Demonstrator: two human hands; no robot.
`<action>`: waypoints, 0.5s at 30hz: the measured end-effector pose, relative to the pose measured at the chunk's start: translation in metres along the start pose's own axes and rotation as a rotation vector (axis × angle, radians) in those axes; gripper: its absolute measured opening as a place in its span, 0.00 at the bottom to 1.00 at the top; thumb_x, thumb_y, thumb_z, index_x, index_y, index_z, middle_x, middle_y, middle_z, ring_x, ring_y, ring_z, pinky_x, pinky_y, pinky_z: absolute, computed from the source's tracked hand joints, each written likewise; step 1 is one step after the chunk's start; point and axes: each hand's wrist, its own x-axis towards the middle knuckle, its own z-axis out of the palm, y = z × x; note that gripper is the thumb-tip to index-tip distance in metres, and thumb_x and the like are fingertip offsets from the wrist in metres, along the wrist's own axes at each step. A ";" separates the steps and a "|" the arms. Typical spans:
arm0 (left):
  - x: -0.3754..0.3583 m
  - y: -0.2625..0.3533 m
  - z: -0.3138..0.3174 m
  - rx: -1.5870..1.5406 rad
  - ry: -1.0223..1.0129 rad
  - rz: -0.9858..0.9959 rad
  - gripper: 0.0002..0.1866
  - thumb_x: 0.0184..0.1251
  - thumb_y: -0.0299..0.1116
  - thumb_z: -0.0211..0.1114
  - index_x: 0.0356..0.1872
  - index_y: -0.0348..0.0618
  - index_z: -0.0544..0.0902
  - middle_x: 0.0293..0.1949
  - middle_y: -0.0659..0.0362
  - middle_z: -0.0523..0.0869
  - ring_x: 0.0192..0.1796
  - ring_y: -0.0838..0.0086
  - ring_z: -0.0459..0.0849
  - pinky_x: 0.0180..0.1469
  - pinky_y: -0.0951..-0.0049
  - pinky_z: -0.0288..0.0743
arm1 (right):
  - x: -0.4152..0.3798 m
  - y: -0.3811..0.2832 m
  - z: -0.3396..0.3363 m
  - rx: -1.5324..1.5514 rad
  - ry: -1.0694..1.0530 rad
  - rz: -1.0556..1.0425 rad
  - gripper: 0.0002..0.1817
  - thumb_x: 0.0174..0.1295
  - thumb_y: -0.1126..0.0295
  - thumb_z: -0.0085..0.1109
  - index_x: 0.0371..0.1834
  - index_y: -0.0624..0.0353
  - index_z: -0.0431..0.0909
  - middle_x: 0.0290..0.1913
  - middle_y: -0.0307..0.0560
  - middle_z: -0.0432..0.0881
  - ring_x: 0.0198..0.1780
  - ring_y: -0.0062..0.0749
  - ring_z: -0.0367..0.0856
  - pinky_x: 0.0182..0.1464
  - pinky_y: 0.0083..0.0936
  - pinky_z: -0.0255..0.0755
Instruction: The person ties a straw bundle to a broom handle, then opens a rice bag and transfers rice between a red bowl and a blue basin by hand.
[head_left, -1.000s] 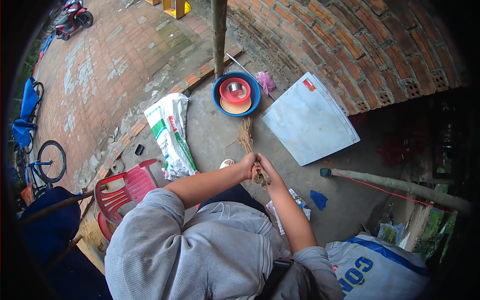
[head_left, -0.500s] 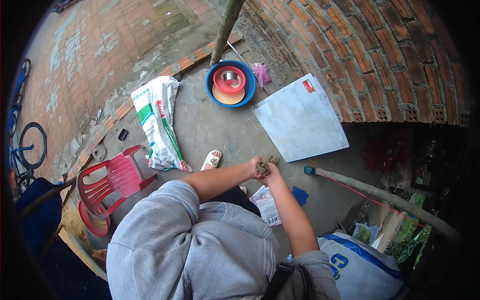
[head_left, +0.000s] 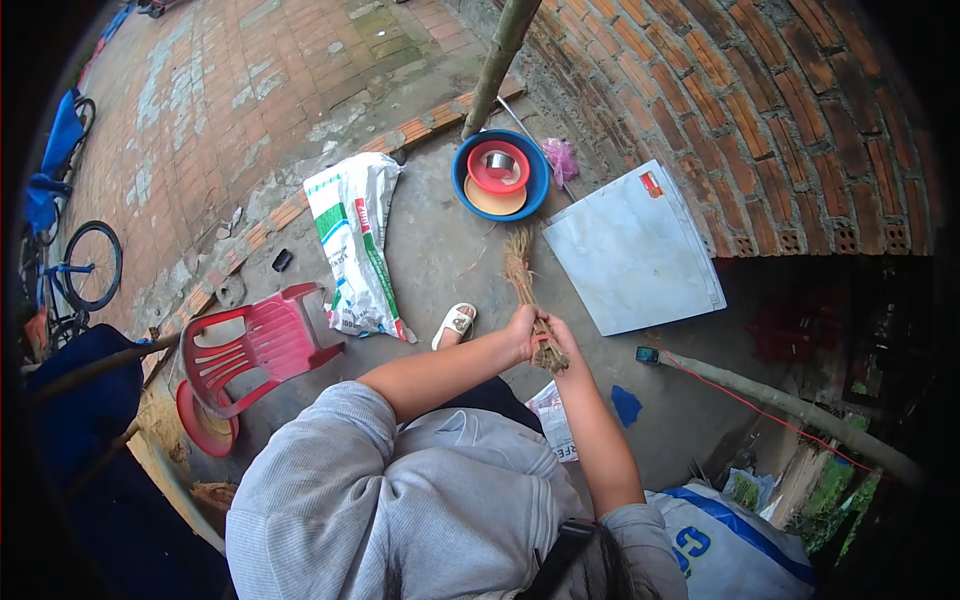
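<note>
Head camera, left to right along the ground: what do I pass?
Bicycle wheel → red plastic chair → printed sack → white sandal → straw bundle held in both hands → grey board.

I wear a light grey sweatshirt (head_left: pixel 400 500) with sleeves pushed up, dark trousers (head_left: pixel 490 395), and a black strap (head_left: pixel 555 555) near my shoulder.

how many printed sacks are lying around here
2. One white and green printed sack lies flat on the concrete beside the red plastic chair; one white and blue sack sits at lower right, partly cut off.
</note>
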 end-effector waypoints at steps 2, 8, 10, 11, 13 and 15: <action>-0.007 -0.020 -0.011 0.063 -0.043 -0.168 0.09 0.53 0.35 0.50 0.25 0.39 0.71 0.19 0.50 0.75 0.17 0.58 0.75 0.22 0.55 0.73 | -0.037 0.029 0.017 -0.071 0.283 -0.164 0.15 0.64 0.63 0.39 0.31 0.58 0.76 0.27 0.45 0.81 0.23 0.30 0.80 0.23 0.26 0.77; 0.027 -0.095 -0.078 0.392 -0.087 -0.218 0.15 0.53 0.31 0.49 0.40 0.33 0.73 0.38 0.43 0.79 0.41 0.53 0.80 0.45 0.51 0.74 | -0.055 0.114 -0.052 0.069 0.472 -0.184 0.19 0.64 0.59 0.33 0.44 0.56 0.74 0.43 0.47 0.80 0.41 0.39 0.80 0.38 0.37 0.77; 0.078 -0.075 -0.134 0.503 -0.324 -0.398 0.14 0.53 0.35 0.50 0.33 0.34 0.75 0.30 0.43 0.80 0.29 0.51 0.79 0.33 0.51 0.74 | -0.059 0.121 -0.062 -0.095 0.365 -0.051 0.21 0.64 0.58 0.31 0.44 0.55 0.75 0.42 0.47 0.81 0.41 0.38 0.81 0.36 0.40 0.77; 0.103 -0.082 -0.151 0.566 -0.434 -0.487 0.14 0.53 0.36 0.50 0.30 0.34 0.77 0.26 0.43 0.80 0.23 0.50 0.78 0.28 0.51 0.75 | -0.048 0.125 -0.072 -0.047 0.363 -0.059 0.22 0.65 0.56 0.29 0.43 0.54 0.75 0.41 0.46 0.81 0.39 0.38 0.81 0.33 0.42 0.78; 0.101 -0.089 -0.164 0.463 -0.301 -0.363 0.15 0.54 0.37 0.50 0.30 0.34 0.77 0.28 0.43 0.81 0.26 0.49 0.79 0.30 0.49 0.75 | -0.034 0.136 -0.090 -0.055 0.282 -0.041 0.21 0.65 0.58 0.30 0.43 0.54 0.75 0.41 0.47 0.80 0.39 0.38 0.81 0.31 0.44 0.78; 0.076 -0.089 -0.168 0.368 -0.171 -0.231 0.15 0.54 0.37 0.50 0.31 0.34 0.78 0.31 0.43 0.82 0.28 0.48 0.80 0.33 0.47 0.74 | -0.034 0.152 -0.078 -0.058 0.191 -0.030 0.19 0.65 0.59 0.32 0.43 0.55 0.75 0.41 0.48 0.80 0.38 0.38 0.81 0.29 0.45 0.79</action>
